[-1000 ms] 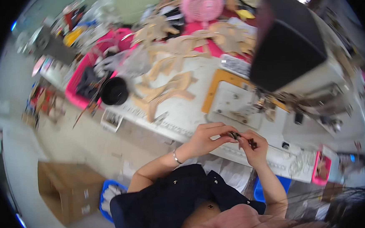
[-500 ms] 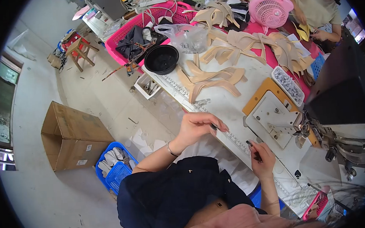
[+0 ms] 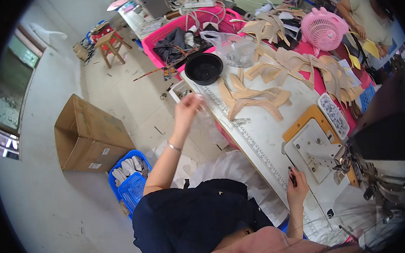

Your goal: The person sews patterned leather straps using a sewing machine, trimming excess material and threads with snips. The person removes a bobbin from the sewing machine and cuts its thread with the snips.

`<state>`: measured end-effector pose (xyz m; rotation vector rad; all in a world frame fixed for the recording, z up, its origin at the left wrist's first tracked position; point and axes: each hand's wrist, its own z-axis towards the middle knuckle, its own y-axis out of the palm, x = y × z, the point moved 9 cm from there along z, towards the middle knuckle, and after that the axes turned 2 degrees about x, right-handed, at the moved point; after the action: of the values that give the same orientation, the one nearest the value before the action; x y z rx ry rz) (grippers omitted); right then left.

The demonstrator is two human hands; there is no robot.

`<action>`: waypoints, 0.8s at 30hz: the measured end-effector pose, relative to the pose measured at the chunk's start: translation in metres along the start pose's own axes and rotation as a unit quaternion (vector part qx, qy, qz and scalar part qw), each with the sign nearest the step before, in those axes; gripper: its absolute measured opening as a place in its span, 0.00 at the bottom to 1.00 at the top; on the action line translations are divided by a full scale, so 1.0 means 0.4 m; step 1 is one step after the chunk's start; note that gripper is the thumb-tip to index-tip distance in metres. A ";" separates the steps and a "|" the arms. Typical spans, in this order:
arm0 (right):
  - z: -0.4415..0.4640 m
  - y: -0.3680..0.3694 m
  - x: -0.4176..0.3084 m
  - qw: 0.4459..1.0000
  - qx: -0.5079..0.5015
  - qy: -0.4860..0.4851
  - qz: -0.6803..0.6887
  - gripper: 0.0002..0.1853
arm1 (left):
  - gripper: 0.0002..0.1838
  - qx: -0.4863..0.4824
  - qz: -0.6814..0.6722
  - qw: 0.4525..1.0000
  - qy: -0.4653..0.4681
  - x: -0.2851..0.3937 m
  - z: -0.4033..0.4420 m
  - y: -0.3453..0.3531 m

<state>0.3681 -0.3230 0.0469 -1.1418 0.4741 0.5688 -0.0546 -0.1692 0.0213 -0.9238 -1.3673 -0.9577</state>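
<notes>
My left hand (image 3: 187, 111), with a bracelet on the wrist, is raised beyond the table's left edge, below the black bowl (image 3: 203, 69). Its fingertips are smeared by motion, and I cannot make out what they hold, if anything. My right hand (image 3: 297, 188) rests at the table's near edge, closed around a small dark tool (image 3: 293, 179) whose kind is mostly hidden by the fingers. Beige curved cut pieces (image 3: 256, 100) lie on the white table (image 3: 263, 132) between the bowl and the sewing machine (image 3: 317, 152).
A pink basket (image 3: 160, 42) with cloth and cables stands at the far left. A tray of small grey parts (image 3: 333, 116) and a pink fan (image 3: 324, 30) are farther back. Another person (image 3: 367, 19) handles yellow pieces. A cardboard box (image 3: 96, 133) and blue basket (image 3: 115, 186) stand on the floor.
My left hand has moved away from the near table edge, toward the black bowl. My right hand stays by the edge with the dark tool. The view has shifted slightly.
</notes>
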 end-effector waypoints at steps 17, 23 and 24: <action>-0.037 0.012 0.053 0.996 0.003 0.076 0.045 0.17 | 0.17 0.221 0.517 0.823 0.082 -0.168 0.203 -0.158; -0.031 0.019 0.040 0.994 0.003 0.090 0.057 0.15 | 0.16 0.281 0.438 0.778 0.353 0.089 0.038 -0.104; -0.031 0.023 0.044 0.994 0.005 0.094 0.058 0.15 | 0.16 0.220 0.287 0.884 0.295 0.150 0.024 -0.087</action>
<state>0.3751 -0.3285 0.0253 -1.1681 0.7088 0.5617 -0.0916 -0.1733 0.0805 -0.5587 -0.6708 -0.3812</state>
